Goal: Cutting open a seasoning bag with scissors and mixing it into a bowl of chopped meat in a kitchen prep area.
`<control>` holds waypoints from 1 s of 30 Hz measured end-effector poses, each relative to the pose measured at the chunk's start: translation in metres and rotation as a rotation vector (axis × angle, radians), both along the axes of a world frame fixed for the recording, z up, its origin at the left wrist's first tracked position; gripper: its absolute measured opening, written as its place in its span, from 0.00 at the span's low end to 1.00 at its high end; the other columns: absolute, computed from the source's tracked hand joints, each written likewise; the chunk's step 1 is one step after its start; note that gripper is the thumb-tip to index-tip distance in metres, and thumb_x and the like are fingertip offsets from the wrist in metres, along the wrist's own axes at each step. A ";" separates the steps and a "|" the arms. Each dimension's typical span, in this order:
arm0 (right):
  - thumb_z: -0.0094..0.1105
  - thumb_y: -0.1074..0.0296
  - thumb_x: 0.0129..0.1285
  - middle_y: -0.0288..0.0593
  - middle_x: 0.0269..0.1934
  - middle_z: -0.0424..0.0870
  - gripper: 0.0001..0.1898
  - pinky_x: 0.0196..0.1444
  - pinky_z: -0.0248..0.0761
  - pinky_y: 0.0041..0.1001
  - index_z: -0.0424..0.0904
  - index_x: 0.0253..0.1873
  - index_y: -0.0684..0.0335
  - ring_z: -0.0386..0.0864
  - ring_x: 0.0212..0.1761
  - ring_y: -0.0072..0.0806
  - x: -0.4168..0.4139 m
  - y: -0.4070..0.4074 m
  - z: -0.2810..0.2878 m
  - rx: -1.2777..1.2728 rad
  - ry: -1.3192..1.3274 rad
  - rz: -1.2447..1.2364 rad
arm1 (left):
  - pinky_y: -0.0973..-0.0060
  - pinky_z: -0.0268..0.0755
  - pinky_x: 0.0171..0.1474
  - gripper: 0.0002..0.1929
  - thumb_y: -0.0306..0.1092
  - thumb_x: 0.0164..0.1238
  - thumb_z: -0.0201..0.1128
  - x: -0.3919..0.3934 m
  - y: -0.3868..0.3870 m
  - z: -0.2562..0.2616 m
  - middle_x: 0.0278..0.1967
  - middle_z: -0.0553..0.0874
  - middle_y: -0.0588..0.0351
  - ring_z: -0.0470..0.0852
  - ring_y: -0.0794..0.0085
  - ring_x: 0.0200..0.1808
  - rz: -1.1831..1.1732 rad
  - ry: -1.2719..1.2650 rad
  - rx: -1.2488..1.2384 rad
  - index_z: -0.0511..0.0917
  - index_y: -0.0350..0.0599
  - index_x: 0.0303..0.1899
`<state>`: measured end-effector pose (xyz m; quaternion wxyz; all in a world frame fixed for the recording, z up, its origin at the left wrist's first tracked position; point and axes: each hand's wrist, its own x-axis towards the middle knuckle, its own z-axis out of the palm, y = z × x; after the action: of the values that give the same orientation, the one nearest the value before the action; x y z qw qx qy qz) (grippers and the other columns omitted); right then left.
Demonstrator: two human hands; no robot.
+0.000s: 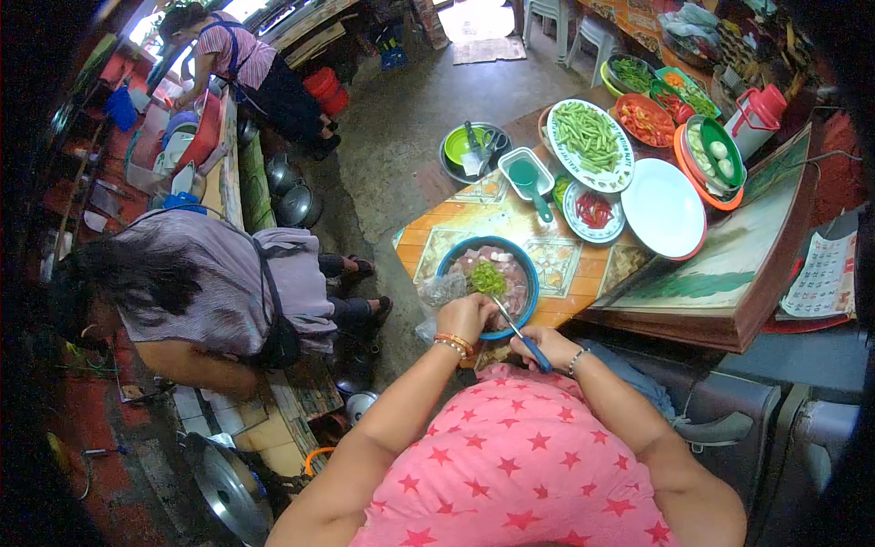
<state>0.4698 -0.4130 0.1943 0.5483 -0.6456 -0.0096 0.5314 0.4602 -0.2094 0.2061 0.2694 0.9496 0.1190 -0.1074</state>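
My right hand (547,347) grips blue-handled scissors (511,320), their metal blades angled over a blue-rimmed bowl (534,273). Close by the blades, my left hand (466,320) has its fingers bent together at the bowl's near left rim. Whatever those fingertips may pinch is hidden. Pale pink chunks of raw meat (514,282) fill the bowl, topped by a heap of chopped green vegetable (487,278). A few white pieces (504,258) lie at the far side. Against the bowl's left edge rests a clear plastic bag (441,290).
Beyond the bowl are a plate of green beans (593,137), a plate of red chillies (593,208), a white plate (663,208) and a green ladle (530,184) in a tub. A large framed picture (704,280) borders the right. Two people (198,280) (253,61) work at the left counter.
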 end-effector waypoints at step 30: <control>0.60 0.48 0.65 0.31 0.29 0.77 0.22 0.30 0.69 0.22 0.75 0.51 0.62 0.73 0.28 0.18 0.014 0.008 -0.031 0.144 -0.177 0.029 | 0.73 0.75 0.36 0.09 0.37 0.60 0.67 0.047 0.032 0.009 0.29 0.87 0.53 0.84 0.72 0.30 -0.046 -0.033 -0.246 0.84 0.41 0.36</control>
<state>0.4837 -0.4050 0.1635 0.5825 -0.6488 -0.1053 0.4783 0.5068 -0.1777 0.2150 0.3830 0.9136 0.0786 -0.1115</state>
